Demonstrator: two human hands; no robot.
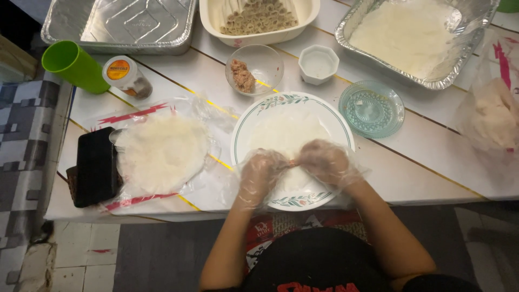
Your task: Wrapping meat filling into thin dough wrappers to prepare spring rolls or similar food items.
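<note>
Both my hands wear clear plastic gloves and meet over a white plate [246,121] with a green leaf border. A thin round wrapper [286,132] lies on the plate. My left hand [258,172] and my right hand [326,162] pinch the wrapper's near edge together over a small pinkish bit of filling [292,163]. To the left, a stack of round white wrappers [162,152] rests on its opened clear bag. A small glass bowl [266,60] holding pinkish filling [243,74] stands just beyond the plate.
At the back: an empty foil tray [119,22], a white dish of finished rolls [258,16], a foil tray [411,33] of wrappers. Also a green cup [73,65], spice jar [127,77], white cup [318,63], teal glass saucer [371,108], black case [94,165], bag [493,116].
</note>
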